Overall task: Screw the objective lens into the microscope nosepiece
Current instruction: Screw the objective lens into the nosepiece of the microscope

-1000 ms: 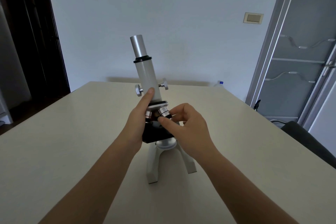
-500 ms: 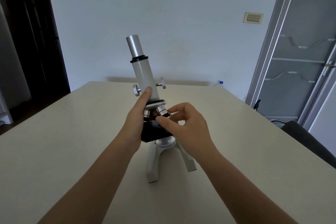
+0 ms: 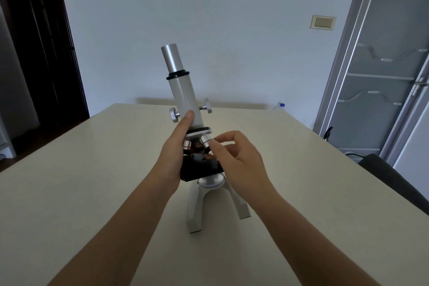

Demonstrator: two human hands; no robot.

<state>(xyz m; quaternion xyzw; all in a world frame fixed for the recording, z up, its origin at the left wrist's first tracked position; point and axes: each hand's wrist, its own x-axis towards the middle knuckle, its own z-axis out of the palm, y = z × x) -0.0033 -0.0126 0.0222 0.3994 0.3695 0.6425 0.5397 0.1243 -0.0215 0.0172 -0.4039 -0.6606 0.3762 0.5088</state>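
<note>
A white microscope [image 3: 183, 93] with a silver eyepiece tube stands on the table, tilted slightly left. My left hand [image 3: 175, 146] wraps its lower tube and nosepiece [image 3: 199, 133] from the left, thumb up on the tube. A silver objective lens [image 3: 206, 142] hangs at an angle from the nosepiece's right side. My right hand [image 3: 234, 158] pinches this lens between thumb and fingertips. Another objective [image 3: 187, 145] shows beside my left palm. The black stage [image 3: 200, 168] lies just below.
The beige table [image 3: 81, 193] spreads around the microscope's white forked base [image 3: 197, 213]. A dark chair back [image 3: 394, 181] sits at the table's right edge. A small bottle with a blue cap [image 3: 279, 106] stands at the far edge. A grey door frame is on the right.
The microscope's tube has leaned a little further left. My right fingers have shifted around the objective lens, still pinching it. My left hand keeps its hold.
</note>
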